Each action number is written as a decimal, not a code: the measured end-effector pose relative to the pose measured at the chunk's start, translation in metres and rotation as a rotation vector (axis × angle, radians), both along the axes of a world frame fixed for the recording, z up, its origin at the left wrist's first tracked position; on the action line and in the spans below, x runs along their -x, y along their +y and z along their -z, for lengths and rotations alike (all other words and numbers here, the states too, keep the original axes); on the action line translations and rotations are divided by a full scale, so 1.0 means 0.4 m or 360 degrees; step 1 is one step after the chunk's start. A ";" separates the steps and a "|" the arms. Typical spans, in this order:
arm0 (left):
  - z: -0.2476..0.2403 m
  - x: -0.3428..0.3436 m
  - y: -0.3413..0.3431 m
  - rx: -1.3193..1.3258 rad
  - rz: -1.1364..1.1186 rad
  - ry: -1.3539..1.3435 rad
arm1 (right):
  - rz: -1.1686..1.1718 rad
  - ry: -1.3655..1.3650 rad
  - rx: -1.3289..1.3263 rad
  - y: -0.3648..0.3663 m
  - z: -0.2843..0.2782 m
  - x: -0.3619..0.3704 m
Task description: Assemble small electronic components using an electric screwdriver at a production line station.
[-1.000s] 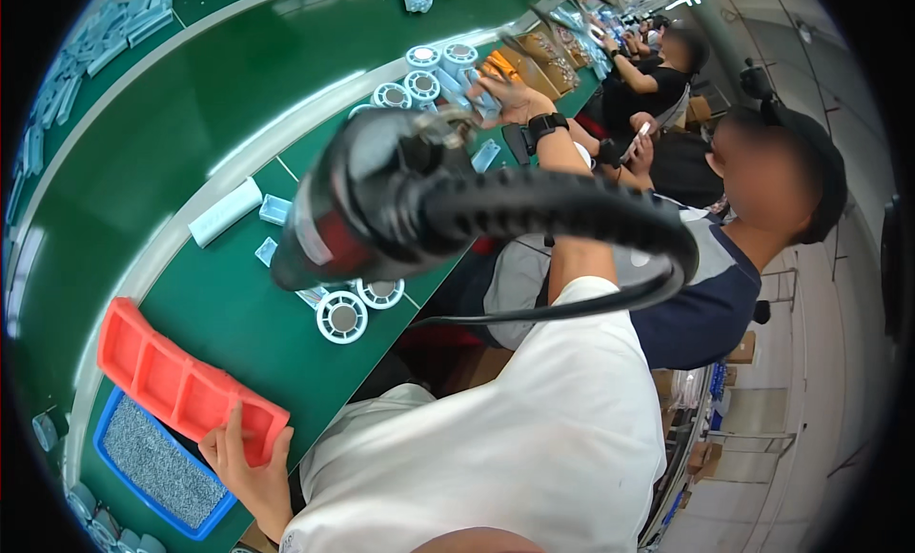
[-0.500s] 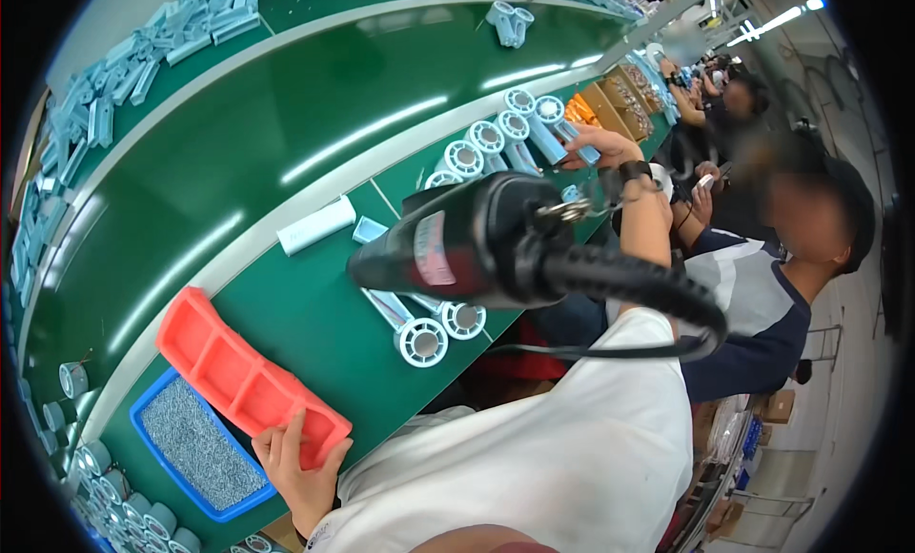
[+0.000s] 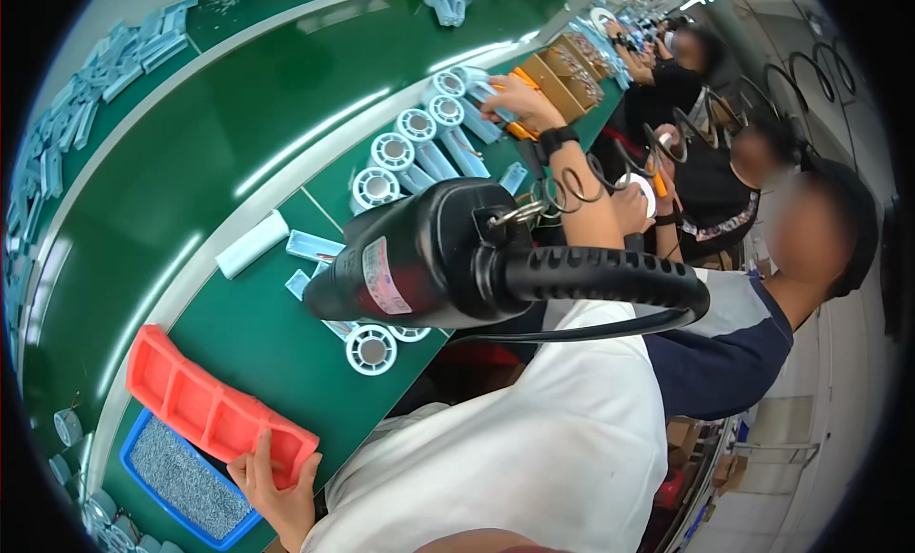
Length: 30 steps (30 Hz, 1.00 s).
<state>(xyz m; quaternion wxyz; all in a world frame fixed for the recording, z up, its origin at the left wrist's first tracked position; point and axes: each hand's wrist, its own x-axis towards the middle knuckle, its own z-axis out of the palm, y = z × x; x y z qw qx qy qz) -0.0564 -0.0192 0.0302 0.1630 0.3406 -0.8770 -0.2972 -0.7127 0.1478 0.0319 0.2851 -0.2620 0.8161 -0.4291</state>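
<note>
My left hand [image 3: 274, 491] grips the near end of a red divided tray [image 3: 217, 410], its fingers inside the end compartment and its thumb at the outer edge. Farther off to the right, my right hand [image 3: 524, 103] has its fingers bent around a light blue casing [image 3: 483, 117] at the end of a row; the fingertips are partly hidden. Other light blue casings with round spoked heads [image 3: 392, 152] and long handles lie in that row. A black corded power tool [image 3: 419, 258], hung from a coiled cord, covers the bench between my hands.
A blue tray [image 3: 139, 469] of small metal pieces sits beside the red one. Near the tool lie a pale tube-shaped shell [image 3: 253, 244] and more round-headed casings [image 3: 371, 349]. Cardboard boxes [image 3: 558, 81] stand beyond my right hand. A co-worker [image 3: 734, 362] sits close on my right.
The view has shifted, so the bench sits farther left. My right hand has moved a little away from me along the casings. My left hand stays on the red tray.
</note>
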 end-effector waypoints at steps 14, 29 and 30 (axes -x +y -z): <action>-0.011 -0.019 0.037 0.0101 0.0066 -0.0077 | 0.0167 -0.0922 0.0249 0.100 0.000 -0.067; -0.016 -0.063 0.037 0.0157 0.0170 -0.0022 | 0.0084 0.0493 -0.1322 0.098 -0.038 -0.079; -0.018 -0.067 0.035 0.0131 0.0190 -0.0036 | 0.0080 0.0484 -0.1329 0.105 -0.026 -0.088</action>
